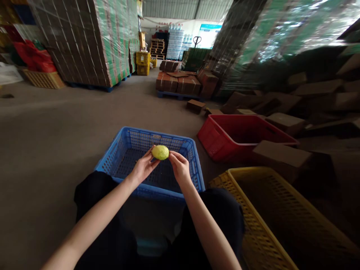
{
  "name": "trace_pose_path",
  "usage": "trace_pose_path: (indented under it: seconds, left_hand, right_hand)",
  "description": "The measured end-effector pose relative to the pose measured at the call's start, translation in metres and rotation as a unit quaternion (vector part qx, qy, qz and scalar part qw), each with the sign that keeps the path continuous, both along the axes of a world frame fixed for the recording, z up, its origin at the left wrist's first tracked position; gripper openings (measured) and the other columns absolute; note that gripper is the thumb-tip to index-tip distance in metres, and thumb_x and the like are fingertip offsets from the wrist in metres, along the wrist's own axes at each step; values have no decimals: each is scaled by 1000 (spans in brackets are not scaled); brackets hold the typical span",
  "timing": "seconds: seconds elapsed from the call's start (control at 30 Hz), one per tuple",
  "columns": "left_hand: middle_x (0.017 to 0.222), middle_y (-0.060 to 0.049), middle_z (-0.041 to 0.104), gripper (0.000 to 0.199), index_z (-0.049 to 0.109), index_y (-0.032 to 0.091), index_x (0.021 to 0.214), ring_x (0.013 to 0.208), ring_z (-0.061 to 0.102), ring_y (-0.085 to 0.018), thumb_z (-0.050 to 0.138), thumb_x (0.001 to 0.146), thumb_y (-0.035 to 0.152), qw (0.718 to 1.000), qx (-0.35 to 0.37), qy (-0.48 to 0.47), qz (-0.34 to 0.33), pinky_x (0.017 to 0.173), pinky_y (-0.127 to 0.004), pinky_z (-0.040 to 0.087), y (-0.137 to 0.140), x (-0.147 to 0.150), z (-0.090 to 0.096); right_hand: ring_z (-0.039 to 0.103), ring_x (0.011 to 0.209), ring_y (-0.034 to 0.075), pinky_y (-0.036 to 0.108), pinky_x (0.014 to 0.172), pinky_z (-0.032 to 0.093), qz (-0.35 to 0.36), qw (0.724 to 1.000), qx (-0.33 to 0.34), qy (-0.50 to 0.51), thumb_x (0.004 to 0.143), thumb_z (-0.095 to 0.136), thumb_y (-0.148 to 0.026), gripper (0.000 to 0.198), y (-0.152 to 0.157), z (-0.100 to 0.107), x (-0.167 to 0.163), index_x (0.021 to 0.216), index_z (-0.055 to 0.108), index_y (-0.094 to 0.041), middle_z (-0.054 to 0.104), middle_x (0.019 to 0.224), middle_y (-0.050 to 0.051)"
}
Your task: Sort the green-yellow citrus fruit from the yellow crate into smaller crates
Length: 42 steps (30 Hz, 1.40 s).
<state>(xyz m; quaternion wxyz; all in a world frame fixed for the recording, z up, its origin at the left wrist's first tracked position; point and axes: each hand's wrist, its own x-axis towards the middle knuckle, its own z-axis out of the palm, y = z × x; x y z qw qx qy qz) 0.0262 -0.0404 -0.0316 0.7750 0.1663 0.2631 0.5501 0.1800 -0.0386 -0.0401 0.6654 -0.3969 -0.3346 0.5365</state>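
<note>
A yellow-green, oval, bumpy-skinned fruit (160, 152), which looks like a guava, is held up over a blue plastic crate (157, 190). My left hand (143, 167) grips its left end and underside between thumb and fingers. At its right end, my right hand (179, 165) pinches with thumb and forefinger. A small stem or tip there is too fine to make out. The blue crate stands on the floor between my knees, its mesh walls and part of its dark floor showing. My forearms cover some of its near rim.
On the right stand a yellow crate (251, 210) and a red tub (219, 144), with a cardboard box (282, 153) between them. Loose boxes pile up behind. Wrapped pallet stacks (115, 45) and a low pallet of cartons (178, 83) stand further back.
</note>
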Motion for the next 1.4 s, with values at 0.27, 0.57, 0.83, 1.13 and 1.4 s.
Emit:
trace_pose_path:
  seconds: [0.27,0.57,0.83,1.13,1.4]
  left_hand:
    - [107,-4,69,25,68,17,101,98,65,-15,57,80,7,999,16,1,36,82,-21,54,9,3,1]
    - [100,-2,66,10,65,19,89,87,63,-11,67,79,17,999,-13,27,42,70,-17,54,14,13,-6]
    - [90,2,66,11,65,18,81,86,64,-11,70,74,11,994,-21,82,75,79,-21,53,17,12,1]
    - [93,-1,70,12,69,16,85,89,66,-14,72,73,16,992,23,89,82,84,-26,54,16,8,8]
    - [87,-1,69,18,66,16,79,87,67,-17,79,68,23,989,37,122,71,86,-33,54,17,3,8]
  right_hand:
    - [69,80,20,35,86,51,36,998,-21,41,48,88,-34,32,6,6,-1,75,76,-21,76,79,2]
    - [70,77,21,37,84,53,50,998,-24,20,48,88,-33,31,2,13,9,73,75,-20,74,76,1]
    - [71,79,21,36,85,53,22,999,-22,12,48,88,-35,31,7,9,13,73,74,-21,74,75,0]
    - [71,78,23,38,83,55,11,999,-39,13,44,89,-38,35,11,0,15,70,73,-20,73,71,2]
    - [71,80,23,37,82,55,26,999,-39,3,47,89,-40,34,11,-2,17,70,73,-20,73,72,2]
